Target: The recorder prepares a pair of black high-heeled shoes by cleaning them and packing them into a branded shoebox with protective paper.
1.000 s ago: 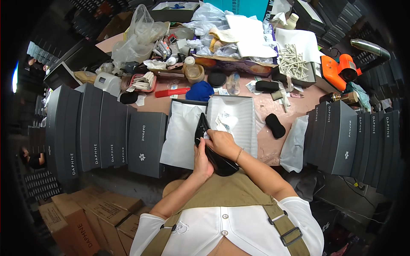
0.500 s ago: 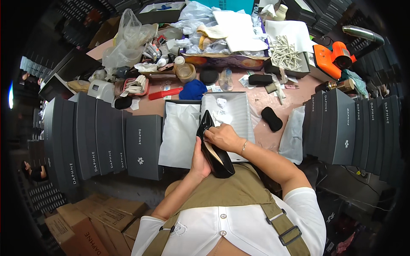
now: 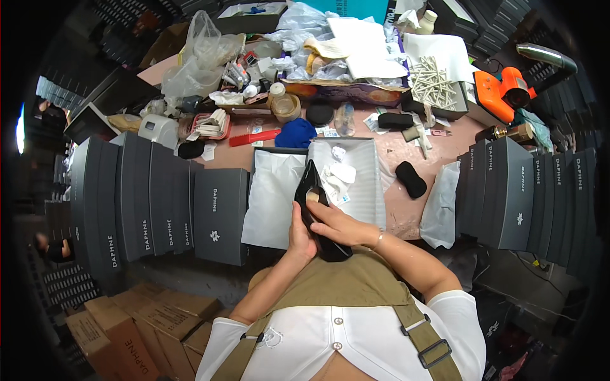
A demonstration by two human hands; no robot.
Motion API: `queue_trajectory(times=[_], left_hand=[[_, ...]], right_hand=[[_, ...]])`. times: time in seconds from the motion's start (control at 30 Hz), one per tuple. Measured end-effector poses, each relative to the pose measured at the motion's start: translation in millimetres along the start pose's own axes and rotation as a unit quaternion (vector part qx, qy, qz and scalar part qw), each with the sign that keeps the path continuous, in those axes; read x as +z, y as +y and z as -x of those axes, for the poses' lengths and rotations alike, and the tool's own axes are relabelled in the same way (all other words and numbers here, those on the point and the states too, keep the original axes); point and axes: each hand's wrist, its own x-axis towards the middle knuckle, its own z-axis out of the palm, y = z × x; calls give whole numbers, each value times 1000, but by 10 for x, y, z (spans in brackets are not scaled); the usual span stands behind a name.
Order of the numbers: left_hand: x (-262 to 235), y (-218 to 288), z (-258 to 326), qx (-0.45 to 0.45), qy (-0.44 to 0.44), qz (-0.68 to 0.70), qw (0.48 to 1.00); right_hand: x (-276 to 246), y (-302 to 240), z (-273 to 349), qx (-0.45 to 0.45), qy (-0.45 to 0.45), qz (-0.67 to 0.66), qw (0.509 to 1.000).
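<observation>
A black pointed-toe shoe is held in front of me, its glossy toe pointing away and its heel end near my apron. My left hand is closed around the shoe's left side. Across the shoe's opening lies my right hand, fingers stretched out flat toward the toe and touching the shoe, covering much of the inside. Beyond it is an open shoe box with white tissue paper at its left. Crumpled paper and small packets lie in the right part.
Upright grey shoe boxes line the left, and more stand at the right. A black oval pad and a white wrapped bundle lie right of the open box. Behind are a blue cloth, a red comb and a box of white sticks.
My right hand has gone from bent fingers at the shoe's front opening to lying flat, farther back over the shoe. My left hand still holds it. The whole view has shifted slightly.
</observation>
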Motion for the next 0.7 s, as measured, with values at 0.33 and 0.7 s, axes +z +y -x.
queue_trajectory(times=[0.33, 0.7], left_hand=[[-55, 219, -39, -9, 8, -170, 985], [-250, 713, -332, 6, 1, -192, 981]], right_hand=[[92, 220, -389, 116, -69, -22, 991], [254, 115, -597, 17, -132, 12, 991]])
